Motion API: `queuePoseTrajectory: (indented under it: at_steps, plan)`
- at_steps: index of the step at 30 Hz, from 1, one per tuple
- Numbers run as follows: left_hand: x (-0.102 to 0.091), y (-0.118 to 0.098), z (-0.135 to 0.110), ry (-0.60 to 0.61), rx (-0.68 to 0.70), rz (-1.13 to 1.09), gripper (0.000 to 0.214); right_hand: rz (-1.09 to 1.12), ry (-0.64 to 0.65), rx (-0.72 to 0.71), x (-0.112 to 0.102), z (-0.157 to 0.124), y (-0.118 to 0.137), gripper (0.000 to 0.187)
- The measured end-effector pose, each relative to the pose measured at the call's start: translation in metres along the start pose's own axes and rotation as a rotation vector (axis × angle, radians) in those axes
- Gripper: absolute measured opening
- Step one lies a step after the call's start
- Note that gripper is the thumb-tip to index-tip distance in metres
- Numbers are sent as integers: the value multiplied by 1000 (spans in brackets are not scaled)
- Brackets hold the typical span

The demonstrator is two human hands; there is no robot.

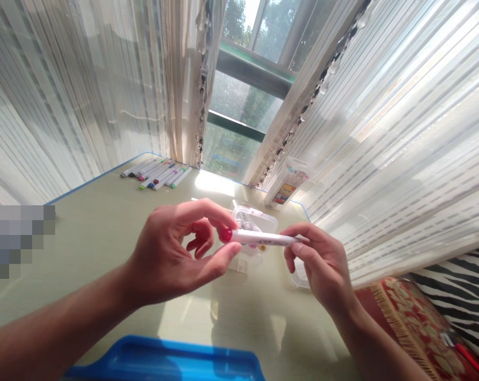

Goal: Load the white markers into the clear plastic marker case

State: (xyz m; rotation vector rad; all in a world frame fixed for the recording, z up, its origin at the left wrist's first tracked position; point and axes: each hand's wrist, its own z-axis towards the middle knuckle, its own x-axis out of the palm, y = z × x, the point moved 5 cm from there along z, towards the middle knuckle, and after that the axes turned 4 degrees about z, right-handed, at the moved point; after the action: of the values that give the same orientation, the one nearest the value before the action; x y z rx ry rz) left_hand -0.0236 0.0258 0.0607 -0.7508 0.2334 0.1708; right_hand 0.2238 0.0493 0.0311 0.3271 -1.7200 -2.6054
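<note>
Both my hands hold one white marker (pixel 263 238) level above the pale green table (pixel 84 233). My left hand (pixel 180 254) pinches its red cap (pixel 226 235) between forefinger and thumb. The marker's other end sits in the closed fingers of my right hand (pixel 319 262). Just behind the marker stands a clear plastic box (pixel 253 218) with more markers in it.
A row of several markers (pixel 158 173) lies at the table's far edge by the curtains. A clear packet (pixel 287 185) leans at the far right. A blue tray (pixel 164 362) is at the near edge. A patterned red cloth (pixel 406 317) lies to the right.
</note>
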Motion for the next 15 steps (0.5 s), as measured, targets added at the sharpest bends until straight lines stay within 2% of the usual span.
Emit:
queuePoseTrajectory:
  at_steps: [8, 15]
  plan:
    - [0, 3, 1, -1, -10, -15, 11, 40, -14, -22, -2, -3, -1, 13]
    - [-3, 13, 0, -16, -153, -58, 4, 34, -48, -63, -2, -4, 3, 9]
